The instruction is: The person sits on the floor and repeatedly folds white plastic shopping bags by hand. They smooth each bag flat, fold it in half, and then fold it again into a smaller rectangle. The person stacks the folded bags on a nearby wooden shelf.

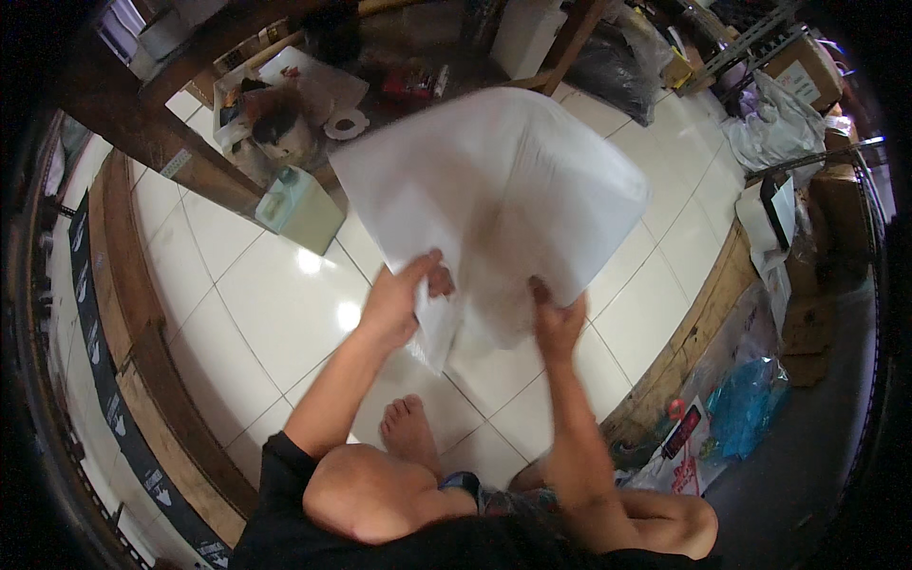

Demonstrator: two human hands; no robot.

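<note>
Cluttered storeroom: cardboard boxes (807, 66), stuffed bags (617, 62).

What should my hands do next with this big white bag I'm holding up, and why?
Probably slide the left hand outward along the near edge of the white bag. Both hands grip that edge close together, the right hand near its middle, so the wide, blurred sheet hangs unevenly over the tiled floor.
</note>
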